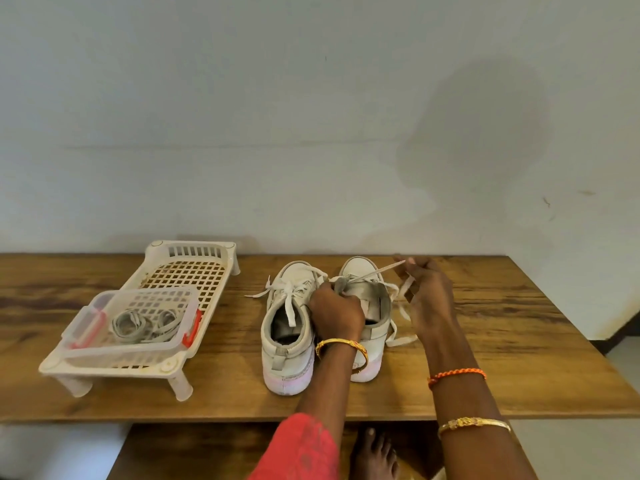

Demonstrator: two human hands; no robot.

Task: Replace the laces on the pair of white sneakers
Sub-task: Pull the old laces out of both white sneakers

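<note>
Both white sneakers stood heels toward the person on the wooden bench (519,323). The left hand (334,311) gripped the tongue of the right sneaker (367,306), apparently to steady it. The right hand (427,289) pinched the old lace (372,273) in its fingers (403,268), drawn taut and clear of the eyelets. The left sneaker (287,344) was untouched, still laced. Replacement laces (138,325) lay coiled in a clear container (104,351) on the white rack (152,367), well apart, presumably staged for later.
</note>
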